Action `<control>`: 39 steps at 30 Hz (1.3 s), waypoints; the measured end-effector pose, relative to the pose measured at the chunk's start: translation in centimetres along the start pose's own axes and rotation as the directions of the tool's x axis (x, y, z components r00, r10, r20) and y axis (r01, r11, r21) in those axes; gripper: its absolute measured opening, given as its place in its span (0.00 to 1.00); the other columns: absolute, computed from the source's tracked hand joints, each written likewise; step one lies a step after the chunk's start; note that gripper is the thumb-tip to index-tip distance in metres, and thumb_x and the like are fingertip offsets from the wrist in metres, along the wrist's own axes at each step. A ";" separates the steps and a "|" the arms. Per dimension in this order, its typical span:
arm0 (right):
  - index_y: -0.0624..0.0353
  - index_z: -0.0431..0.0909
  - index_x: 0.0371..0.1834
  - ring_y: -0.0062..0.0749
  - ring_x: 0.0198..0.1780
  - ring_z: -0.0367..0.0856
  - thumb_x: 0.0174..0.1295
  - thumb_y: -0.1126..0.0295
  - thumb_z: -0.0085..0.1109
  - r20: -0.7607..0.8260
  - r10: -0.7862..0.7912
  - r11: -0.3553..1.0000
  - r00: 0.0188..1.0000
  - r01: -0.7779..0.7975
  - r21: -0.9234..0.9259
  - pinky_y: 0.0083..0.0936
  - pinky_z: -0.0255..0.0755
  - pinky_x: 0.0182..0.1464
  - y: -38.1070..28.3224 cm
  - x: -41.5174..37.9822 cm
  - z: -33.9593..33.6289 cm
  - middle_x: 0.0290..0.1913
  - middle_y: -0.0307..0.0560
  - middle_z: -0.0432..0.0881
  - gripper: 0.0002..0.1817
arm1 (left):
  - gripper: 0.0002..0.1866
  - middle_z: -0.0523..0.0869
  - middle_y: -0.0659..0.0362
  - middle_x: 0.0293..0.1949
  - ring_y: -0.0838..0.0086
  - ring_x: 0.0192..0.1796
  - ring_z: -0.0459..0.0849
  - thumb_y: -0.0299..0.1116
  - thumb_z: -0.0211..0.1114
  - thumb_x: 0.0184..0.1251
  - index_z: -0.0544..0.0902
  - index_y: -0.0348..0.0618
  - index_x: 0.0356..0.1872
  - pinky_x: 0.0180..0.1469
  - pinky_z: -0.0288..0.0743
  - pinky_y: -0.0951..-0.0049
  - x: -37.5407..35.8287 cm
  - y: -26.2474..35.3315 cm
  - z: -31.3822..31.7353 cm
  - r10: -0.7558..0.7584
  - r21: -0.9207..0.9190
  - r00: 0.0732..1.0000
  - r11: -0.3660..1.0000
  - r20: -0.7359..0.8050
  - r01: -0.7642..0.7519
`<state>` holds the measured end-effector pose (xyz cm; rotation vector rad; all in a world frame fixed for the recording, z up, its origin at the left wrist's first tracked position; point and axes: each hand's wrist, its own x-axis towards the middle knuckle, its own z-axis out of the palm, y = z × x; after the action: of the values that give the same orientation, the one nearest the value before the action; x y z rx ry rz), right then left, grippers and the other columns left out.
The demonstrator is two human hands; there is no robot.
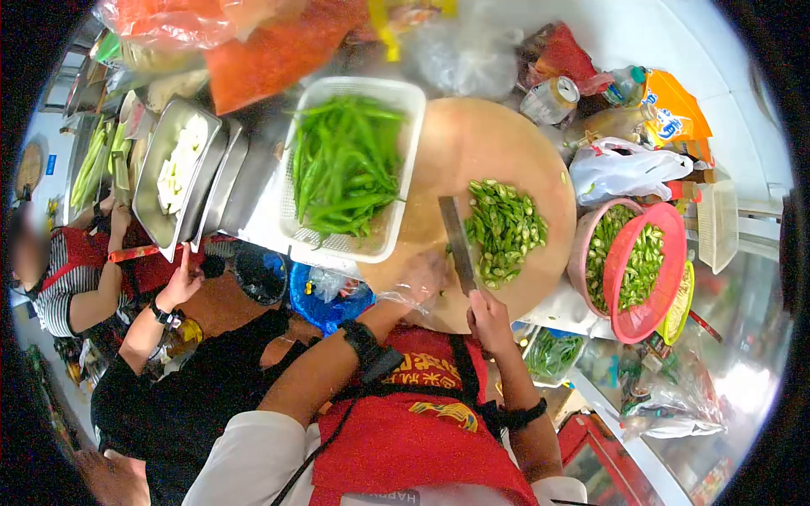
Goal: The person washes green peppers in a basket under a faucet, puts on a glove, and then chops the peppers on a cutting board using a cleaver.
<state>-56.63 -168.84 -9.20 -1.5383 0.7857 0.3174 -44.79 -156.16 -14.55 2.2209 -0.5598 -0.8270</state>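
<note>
My right hand [489, 319] is closed around the handle of a kitchen knife [458, 240], whose blade stands over the round wooden cutting board [456, 135]. Just left of the blade, my left hand [422, 277] is low over the near part of the board, with thin clear plastic about it; its fingers are blurred, and anything in them is hidden. Right of the blade lies a pile of sliced green peppers [509, 232]. Whole long green peppers [350, 160] fill a white plastic basket [411, 126] at the board's left edge.
Pink basins [623, 316] of cut peppers stand right of the board. Beyond it are plastic bags [629, 169] and a can [550, 99]. Metal trays [152, 160] sit left of the basket. Two people stand at left, one in black [186, 396] close by my left arm.
</note>
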 end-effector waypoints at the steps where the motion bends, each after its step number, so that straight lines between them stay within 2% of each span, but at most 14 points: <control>1: 0.61 0.71 0.34 0.18 0.13 0.63 0.68 0.55 0.43 -0.004 0.000 1.000 1.000 0.000 0.000 0.18 0.58 0.16 0.1 -0.1 -0.2 0.15 0.37 0.67 0.19 | 0.10 0.79 0.51 0.30 0.57 0.33 0.78 0.33 0.52 0.60 0.78 0.39 0.28 0.31 0.72 0.59 0.0 0.2 -0.1 -0.012 0.044 1.000 0.999 -0.004 0.012; 8: 0.62 0.73 0.42 0.18 0.14 0.64 0.68 0.55 0.43 -0.018 0.020 0.999 1.000 -0.021 -0.042 0.18 0.59 0.17 -0.5 -0.2 -0.2 0.15 0.36 0.68 0.19 | 0.09 0.79 0.50 0.29 0.54 0.34 0.78 0.32 0.53 0.58 0.79 0.39 0.29 0.31 0.70 0.57 0.6 -2.6 1.1 0.303 0.253 0.953 0.920 0.024 -0.299; 11: 0.62 0.74 0.43 0.18 0.16 0.65 0.67 0.54 0.45 0.015 0.070 0.996 0.997 -0.069 -0.062 0.20 0.61 0.20 -0.9 -0.2 -0.5 0.15 0.36 0.68 0.20 | 0.09 0.78 0.48 0.26 0.53 0.31 0.78 0.32 0.52 0.58 0.78 0.39 0.29 0.32 0.71 0.56 2.0 -5.0 2.9 0.441 0.288 0.888 0.874 -0.132 -0.392; 16: 0.62 0.75 0.40 0.19 0.19 0.66 0.66 0.52 0.46 0.007 0.000 1.000 1.000 0.001 -0.019 0.23 0.63 0.23 0.4 -0.4 -0.4 0.15 0.37 0.69 0.21 | 0.10 0.78 0.47 0.26 0.52 0.30 0.79 0.34 0.51 0.61 0.78 0.38 0.31 0.34 0.72 0.56 0.8 -2.4 0.7 0.177 0.103 0.977 0.981 -0.116 -0.166; 20: 0.60 0.72 0.31 0.18 0.14 0.63 0.67 0.54 0.45 -0.011 -0.008 0.995 1.000 0.007 -0.097 0.18 0.58 0.17 1.0 0.7 -1.6 0.15 0.35 0.67 0.19 | 0.11 0.81 0.46 0.33 0.51 0.35 0.80 0.37 0.52 0.62 0.78 0.40 0.33 0.38 0.74 0.56 -0.5 -2.8 -3.2 0.186 0.308 0.975 0.927 0.118 -0.214; 22: 0.59 0.71 0.29 0.18 0.13 0.63 0.67 0.54 0.44 -0.046 -0.003 0.998 0.999 0.000 -0.066 0.18 0.58 0.16 1.2 0.5 -2.5 0.15 0.35 0.67 0.19 | 0.15 0.82 0.46 0.40 0.51 0.41 0.80 0.42 0.55 0.60 0.78 0.40 0.35 0.44 0.74 0.57 -2.1 -6.0 -5.1 -0.171 0.060 0.922 0.985 0.348 0.160; 24: 0.58 0.70 0.28 0.18 0.12 0.62 0.68 0.53 0.44 -0.119 0.032 0.998 0.992 -0.038 -0.047 0.18 0.57 0.14 1.8 0.5 -3.5 0.14 0.35 0.66 0.19 | 0.20 0.81 0.44 0.45 0.50 0.45 0.80 0.48 0.57 0.58 0.78 0.40 0.36 0.49 0.73 0.58 -4.3 -10.9 -8.4 0.034 0.243 0.941 0.962 0.337 -0.122; 26: 0.57 0.70 0.27 0.19 0.11 0.62 0.68 0.53 0.44 -0.112 0.046 0.999 0.993 -0.044 0.023 0.18 0.56 0.12 1.6 0.4 -3.4 0.14 0.35 0.65 0.19 | 0.21 0.80 0.43 0.46 0.48 0.45 0.80 0.50 0.57 0.58 0.78 0.39 0.36 0.49 0.73 0.57 -7.2 -8.6 -14.4 -0.404 0.408 0.913 0.843 0.051 0.350; 29: 0.57 0.70 0.28 0.19 0.10 0.61 0.68 0.53 0.43 -0.143 0.050 0.998 0.988 -0.044 0.051 0.18 0.56 0.12 2.3 0.5 -3.0 0.13 0.35 0.65 0.19 | 0.19 0.80 0.43 0.46 0.48 0.45 0.80 0.48 0.56 0.60 0.78 0.40 0.36 0.47 0.73 0.57 -8.0 -5.5 -19.0 -0.513 0.452 0.853 0.741 -0.099 0.498; 31: 0.57 0.70 0.29 0.19 0.10 0.61 0.68 0.54 0.43 -0.151 -0.008 1.000 0.988 0.010 0.007 0.18 0.56 0.12 2.8 0.7 -2.6 0.13 0.35 0.65 0.19 | 0.16 0.81 0.45 0.37 0.52 0.41 0.80 0.43 0.59 0.60 0.78 0.37 0.34 0.45 0.74 0.60 -7.1 -2.0 -20.7 -0.433 0.320 0.871 0.812 -0.231 0.488; 33: 0.58 0.70 0.30 0.19 0.10 0.61 0.68 0.53 0.43 -0.163 -0.090 0.993 0.982 0.076 -0.094 0.18 0.56 0.12 5.9 1.7 -2.9 0.13 0.36 0.65 0.19 | 0.13 0.80 0.46 0.32 0.52 0.37 0.80 0.38 0.54 0.65 0.78 0.38 0.34 0.38 0.73 0.56 -5.7 1.7 -20.7 -0.036 0.306 0.968 0.945 -0.248 0.113; 35: 0.58 0.70 0.30 0.19 0.10 0.61 0.69 0.53 0.42 -0.168 -0.173 0.971 0.971 0.138 -0.197 0.18 0.56 0.12 5.8 1.8 -3.1 0.12 0.36 0.65 0.19 | 0.09 0.80 0.45 0.31 0.54 0.36 0.80 0.34 0.57 0.63 0.80 0.39 0.33 0.38 0.75 0.61 -2.4 2.5 -18.4 0.274 0.191 0.896 0.957 -0.349 -0.219; 37: 0.58 0.70 0.31 0.18 0.09 0.60 0.69 0.52 0.42 -0.150 0.010 1.000 0.989 -0.011 -0.007 0.18 0.55 0.12 2.5 0.7 -2.4 0.11 0.35 0.65 0.20 | 0.06 0.78 0.48 0.27 0.56 0.34 0.79 0.31 0.57 0.59 0.80 0.41 0.32 0.36 0.75 0.61 0.9 1.3 -16.1 0.564 0.570 0.764 0.756 -0.315 -0.323; 39: 0.58 0.70 0.31 0.18 0.09 0.60 0.69 0.51 0.42 -0.150 0.012 1.000 0.989 -0.014 -0.016 0.17 0.55 0.12 2.5 0.8 -2.4 0.11 0.35 0.64 0.20 | 0.05 0.77 0.49 0.26 0.57 0.34 0.79 0.30 0.58 0.57 0.81 0.42 0.31 0.37 0.75 0.60 2.8 1.5 -15.5 0.506 0.626 0.828 0.733 -0.241 -0.265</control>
<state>-58.25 -171.20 -11.24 -1.5870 0.9131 0.2200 -32.25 -151.76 -5.91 2.5534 -1.1429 0.0592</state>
